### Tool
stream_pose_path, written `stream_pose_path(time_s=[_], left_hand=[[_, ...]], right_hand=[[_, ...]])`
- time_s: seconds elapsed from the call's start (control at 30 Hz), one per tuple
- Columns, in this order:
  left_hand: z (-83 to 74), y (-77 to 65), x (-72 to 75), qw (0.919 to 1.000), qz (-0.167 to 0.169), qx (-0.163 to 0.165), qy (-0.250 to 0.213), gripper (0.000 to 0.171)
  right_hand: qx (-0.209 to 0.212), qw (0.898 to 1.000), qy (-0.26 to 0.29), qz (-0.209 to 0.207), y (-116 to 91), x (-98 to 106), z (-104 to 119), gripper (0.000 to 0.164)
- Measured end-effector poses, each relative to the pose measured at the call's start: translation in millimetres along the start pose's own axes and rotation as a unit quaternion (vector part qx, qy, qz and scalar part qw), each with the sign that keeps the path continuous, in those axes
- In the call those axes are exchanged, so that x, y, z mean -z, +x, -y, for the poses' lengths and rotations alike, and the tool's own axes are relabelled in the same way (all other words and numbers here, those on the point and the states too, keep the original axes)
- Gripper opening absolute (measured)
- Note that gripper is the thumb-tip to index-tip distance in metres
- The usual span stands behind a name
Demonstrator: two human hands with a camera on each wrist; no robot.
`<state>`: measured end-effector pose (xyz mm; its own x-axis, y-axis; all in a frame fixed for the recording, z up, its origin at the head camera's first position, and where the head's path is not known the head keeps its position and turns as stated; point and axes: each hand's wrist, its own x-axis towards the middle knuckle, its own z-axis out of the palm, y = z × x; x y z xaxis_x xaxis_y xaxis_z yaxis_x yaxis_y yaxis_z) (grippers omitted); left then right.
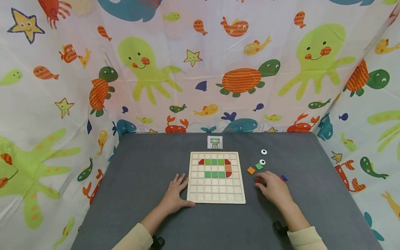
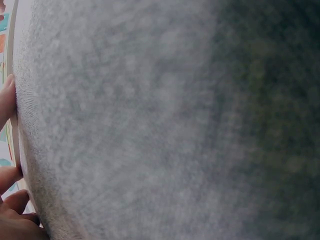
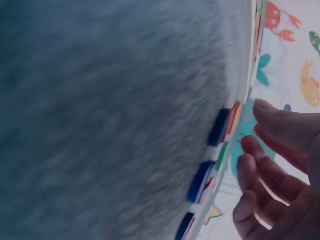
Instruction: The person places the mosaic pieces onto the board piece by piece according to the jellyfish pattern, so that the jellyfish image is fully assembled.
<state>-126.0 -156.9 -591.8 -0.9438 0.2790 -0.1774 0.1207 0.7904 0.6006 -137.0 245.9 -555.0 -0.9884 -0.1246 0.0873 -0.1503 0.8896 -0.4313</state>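
A square wooden grid board (image 1: 215, 198) lies on the grey table, with red, green and orange pieces set in its upper rows. My left hand (image 1: 173, 198) rests spread against the board's left side, its thumb by the lower left corner. In the left wrist view, fingertips (image 2: 7, 97) touch the board's edge. My right hand (image 1: 275, 189) is over loose pieces right of the board, thumb and fingers apart. A red piece (image 1: 257, 181) shows between its fingertips, seemingly on the table. In the right wrist view the right hand (image 3: 280, 170) is bent loosely beside blue pieces (image 3: 201, 181).
Near the right hand lie an orange square (image 1: 251, 170), a green square (image 1: 259, 166), two white rings (image 1: 264, 152) and a blue piece (image 1: 284, 177). A small pattern card (image 1: 215, 142) lies behind the board. A sea-animal curtain (image 1: 200, 76) surrounds the table (image 1: 150, 156).
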Motion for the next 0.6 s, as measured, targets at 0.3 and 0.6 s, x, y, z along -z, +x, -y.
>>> stream_pose_path(time_s=[0.3,0.6], left_hand=[[1.0,0.5,-0.8,1.0000,-0.003,0.002,0.001,0.114],[-1.6,-0.5,0.9,1.0000,-0.001,-0.002,-0.004,0.113]], right_hand=[[0.001,1.000,-0.022,0.019,-2,-4,-10,0.024],[0.023,1.000,0.004,0.007,6,0,2,0.025]])
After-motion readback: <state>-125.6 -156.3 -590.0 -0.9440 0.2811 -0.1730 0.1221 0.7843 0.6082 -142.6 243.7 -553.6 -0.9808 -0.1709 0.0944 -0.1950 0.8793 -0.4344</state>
